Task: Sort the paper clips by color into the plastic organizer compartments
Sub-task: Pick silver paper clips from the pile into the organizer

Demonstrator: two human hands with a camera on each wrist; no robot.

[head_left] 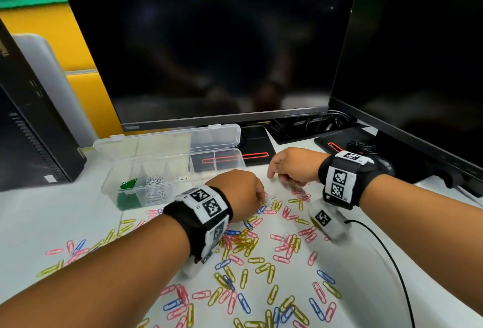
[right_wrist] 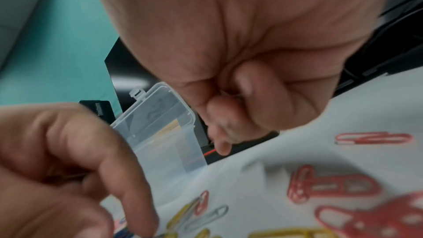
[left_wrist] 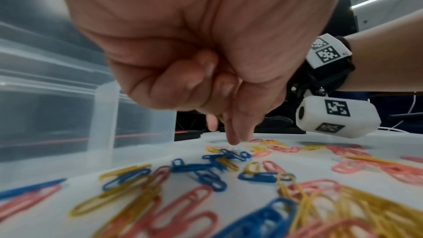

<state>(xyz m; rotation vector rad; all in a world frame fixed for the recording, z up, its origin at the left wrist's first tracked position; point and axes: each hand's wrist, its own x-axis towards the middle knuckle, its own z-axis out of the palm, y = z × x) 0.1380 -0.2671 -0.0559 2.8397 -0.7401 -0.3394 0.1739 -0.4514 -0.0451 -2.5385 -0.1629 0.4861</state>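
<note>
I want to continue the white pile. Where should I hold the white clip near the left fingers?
Pinch the white clip across its long sides, coming from straight above. It lies flat on the table with yellow clips close beside, so sideways fingers would likely push those.

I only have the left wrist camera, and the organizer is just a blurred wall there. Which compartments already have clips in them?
Observer: In the head view, the organizer holds green clips in its leftmost compartment.
Operator: Anything next to those?
Observer: White clips lie in the compartment just right of the green.
Operator: And the right hand?
Observer: The right hand is by the organizer's right end with its fingers curled. I cannot tell whether it holds a clip.
</note>
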